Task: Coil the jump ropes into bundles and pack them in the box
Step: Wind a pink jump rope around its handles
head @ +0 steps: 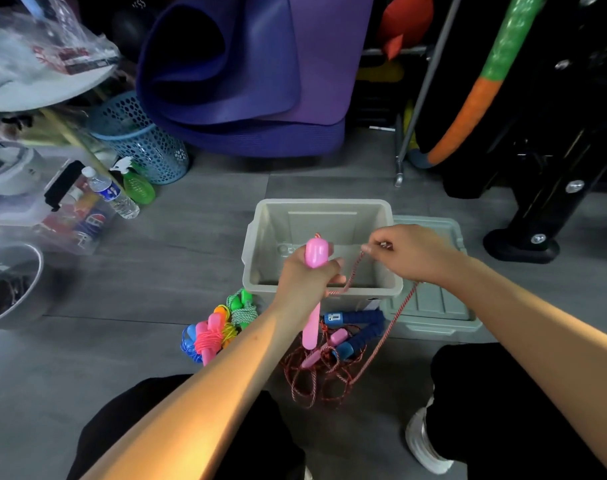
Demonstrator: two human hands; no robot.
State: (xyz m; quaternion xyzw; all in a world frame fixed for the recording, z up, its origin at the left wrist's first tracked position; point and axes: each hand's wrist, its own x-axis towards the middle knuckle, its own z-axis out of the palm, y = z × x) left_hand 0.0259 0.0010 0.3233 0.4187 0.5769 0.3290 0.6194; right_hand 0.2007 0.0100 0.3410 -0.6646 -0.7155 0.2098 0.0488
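1. A grey plank floor (177,244) fills the scene, with gym clutter along the far side: a rolled purple mat (246,74) in the middle and a blue perforated basket (139,140) to its left.
2. A grey plastic box (257,244) stands open on the floor in the centre, and its lid (430,306) lies flat against its right side.
3. The left hand (307,282) is held over the near rim of the box, fingers wrapped around a pink handle (315,256) held upright; a second pink handle (311,329) hangs below that fist.
4. The right hand (411,252) is raised over the right edge of the box, pinching a red-and-white rope (385,336) between thumb and fingertips.
5. From that pinch one stretch of rope runs left toward the left hand; another drops down over the lid to a loose tangle on the floor near the person's knees.
6. A blue-handled jump rope (357,318) lies just near the box, touching the tangle.
7. To the left of it, by the near left corner of the box, sit coiled bundles (215,332) in green, orange, pink, yellow and blue.
8. A water bottle (113,194) and a green spray bottle (137,185) lie far left
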